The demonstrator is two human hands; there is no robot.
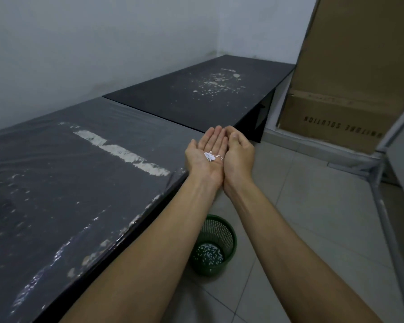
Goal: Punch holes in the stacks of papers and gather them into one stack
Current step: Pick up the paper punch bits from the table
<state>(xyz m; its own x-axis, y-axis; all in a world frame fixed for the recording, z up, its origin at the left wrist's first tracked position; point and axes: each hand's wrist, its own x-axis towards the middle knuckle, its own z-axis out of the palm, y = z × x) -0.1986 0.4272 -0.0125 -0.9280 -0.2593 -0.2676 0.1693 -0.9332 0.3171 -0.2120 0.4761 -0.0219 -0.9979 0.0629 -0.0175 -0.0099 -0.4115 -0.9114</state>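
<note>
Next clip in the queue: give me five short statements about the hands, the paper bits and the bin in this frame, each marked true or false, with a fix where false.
1. The left hand lies palm up with small white paper punch-outs on it. True.
2. The right hand grips a hole punch. False: it holds nothing and is cupped against the left hand.
3. The green mesh bin stands on the tiled floor beside the dark table. True.
4. The bin is empty. False: white paper dots cover its bottom.
5. A stack of papers lies on the table. False: none is in view.
</note>
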